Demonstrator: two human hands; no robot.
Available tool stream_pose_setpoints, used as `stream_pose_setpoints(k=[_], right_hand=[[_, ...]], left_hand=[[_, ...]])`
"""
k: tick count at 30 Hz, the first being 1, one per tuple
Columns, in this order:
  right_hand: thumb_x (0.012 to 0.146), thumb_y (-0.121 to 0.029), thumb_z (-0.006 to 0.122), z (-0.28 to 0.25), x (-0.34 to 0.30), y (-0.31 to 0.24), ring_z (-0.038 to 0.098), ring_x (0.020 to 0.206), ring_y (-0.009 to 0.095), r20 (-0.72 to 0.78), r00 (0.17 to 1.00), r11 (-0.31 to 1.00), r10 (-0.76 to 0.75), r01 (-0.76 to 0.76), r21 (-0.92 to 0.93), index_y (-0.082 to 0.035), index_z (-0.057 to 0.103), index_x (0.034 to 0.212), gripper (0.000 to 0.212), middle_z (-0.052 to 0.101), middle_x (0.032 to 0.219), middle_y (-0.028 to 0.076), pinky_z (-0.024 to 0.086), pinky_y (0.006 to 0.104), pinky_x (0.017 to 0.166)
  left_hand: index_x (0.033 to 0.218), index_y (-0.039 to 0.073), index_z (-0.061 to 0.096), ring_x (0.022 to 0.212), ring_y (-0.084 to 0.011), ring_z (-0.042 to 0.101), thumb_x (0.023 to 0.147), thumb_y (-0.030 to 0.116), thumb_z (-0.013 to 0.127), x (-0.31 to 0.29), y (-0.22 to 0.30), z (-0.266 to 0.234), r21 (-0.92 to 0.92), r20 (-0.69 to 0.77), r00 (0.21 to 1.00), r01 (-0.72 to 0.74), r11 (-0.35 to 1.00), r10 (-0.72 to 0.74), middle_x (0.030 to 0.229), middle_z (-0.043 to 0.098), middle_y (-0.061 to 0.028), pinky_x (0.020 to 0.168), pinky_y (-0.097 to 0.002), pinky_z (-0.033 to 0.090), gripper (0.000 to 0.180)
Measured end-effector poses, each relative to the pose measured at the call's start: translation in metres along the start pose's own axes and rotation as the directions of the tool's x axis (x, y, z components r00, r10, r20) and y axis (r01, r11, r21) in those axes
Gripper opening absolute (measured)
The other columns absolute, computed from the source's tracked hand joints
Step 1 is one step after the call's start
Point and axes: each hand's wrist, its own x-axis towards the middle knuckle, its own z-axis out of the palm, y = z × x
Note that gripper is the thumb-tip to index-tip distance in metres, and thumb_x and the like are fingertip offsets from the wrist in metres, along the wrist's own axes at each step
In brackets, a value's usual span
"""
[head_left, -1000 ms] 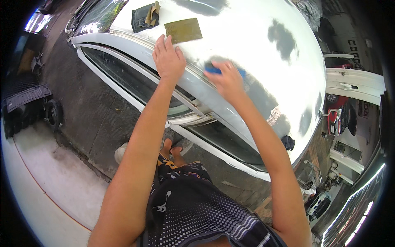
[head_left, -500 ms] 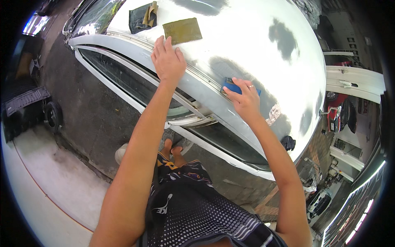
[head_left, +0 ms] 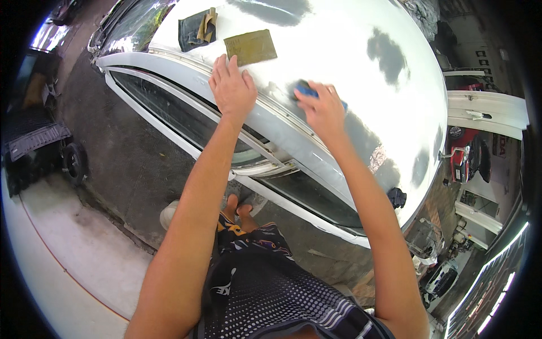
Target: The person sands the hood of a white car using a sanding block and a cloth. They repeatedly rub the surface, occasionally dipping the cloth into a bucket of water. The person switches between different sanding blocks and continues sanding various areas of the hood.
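White car roof (head_left: 344, 34) here, and the finish is super blotchy: one dark grey patch (head_left: 387, 55) out in the middle, another up by the far edge, and a long one running along the near edge to a shiny, bare-looking spot (head_left: 377, 158). The right hand (head_left: 324, 110) has its fingers clamped around a blue block (head_left: 306, 88), which sits on the roof just in from the near edge, at the end of that long patch. It's a bit blurry there. The left hand (head_left: 233, 93) lies on the near edge, fingers a little apart, fingertips right at the corner of a mustard-coloured sheet (head_left: 250, 47). Next to that, toward the windshield (head_left: 138, 22) end, there's a crumpled dark sheet (head_left: 192, 34) with a tan fold. Some small black thing (head_left: 397, 198) sits by the rear corner, can't tell what.

As for the room, it's pretty packed: dark floor (head_left: 130, 141), a loose-looking wheel (head_left: 74, 163) off to the left, a white door panel (head_left: 486, 115) and a red car (head_left: 460, 164) on the right, plus bright tube lights (head_left: 497, 302).
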Motion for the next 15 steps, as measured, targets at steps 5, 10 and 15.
stream_pose_setpoints(k=[5, 10, 15], right_hand=[[0.076, -0.018, 0.086, 0.004, 0.018, 0.012, 0.064, 0.104, 0.030, -0.011, 0.998, 0.998, 0.059, -0.059, 0.003, -0.024, 0.084, 0.108, 0.032, 0.070, 0.120, 0.005, 0.057, 0.0406, 0.085], [0.078, -0.019, 0.086, -0.025, -0.045, 0.021, 0.064, 0.104, 0.031, -0.064, 0.996, 0.998, 0.065, -0.064, 0.011, -0.022, 0.084, 0.107, 0.030, 0.071, 0.116, 0.006, 0.057, 0.0410, 0.084], [0.075, -0.015, 0.086, 0.016, 0.037, 0.038, 0.064, 0.101, 0.030, -0.144, 0.989, 0.997, 0.030, -0.039, -0.063, -0.024, 0.084, 0.109, 0.035, 0.070, 0.119, 0.004, 0.057, 0.0395, 0.085]], left_hand=[[0.142, 0.001, 0.054, 0.147, -0.0389, 0.040, 0.096, 0.020, 0.061, 0.001, 0.006, 0.003, -0.008, 0.030, 0.999, -0.022, 1.000, 0.023, 0.152, 0.047, -0.0222, 0.118, -0.0521, 0.032, 0.050], [0.142, 0.002, 0.054, 0.147, -0.0385, 0.040, 0.097, 0.021, 0.061, 0.002, -0.002, -0.001, 0.028, -0.003, 1.000, -0.015, 0.999, 0.015, 0.151, 0.048, -0.0219, 0.117, -0.0520, 0.033, 0.049], [0.141, 0.002, 0.055, 0.146, -0.0384, 0.040, 0.097, 0.021, 0.061, 0.000, 0.012, 0.008, -0.003, 0.018, 0.999, -0.031, 1.000, 0.031, 0.151, 0.048, -0.0219, 0.116, -0.0521, 0.033, 0.049]])
